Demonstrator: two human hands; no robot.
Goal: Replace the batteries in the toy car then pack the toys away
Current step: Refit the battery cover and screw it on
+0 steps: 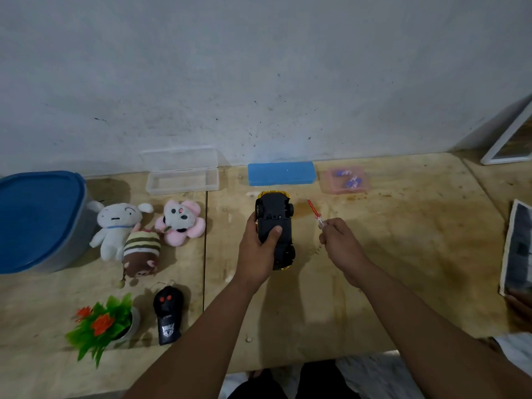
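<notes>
A person's left hand (260, 243) wraps its fingers around an upturned yellow toy car (275, 230) at the centre of the frame, thumb pressed flat on the black underside, while the right hand (338, 240) pinches the clear handle of a red-shafted screwdriver (314, 213) just to the car's right, tip aimed toward the top of the frame and clear of the chassis.

The risk here looks plain enough: the screwdriver's slim tip could skate off a small screw and scratch the plastic, or a loosened screw could roll away across the wooden table (403, 254) and over its near edge. The one-handed hold on the car may also let it twist under pressure.

The car lies wheels-up, glossy yellow body showing only at its nose and tail, its black belly ribbed and apparently still closed; whether a battery cover has been loosened cannot be told.

Left of the car wait three plush toys (138, 234) and a black remote control (167, 316); a blue-lidded tub (37, 220) sits at the far left edge.
</notes>
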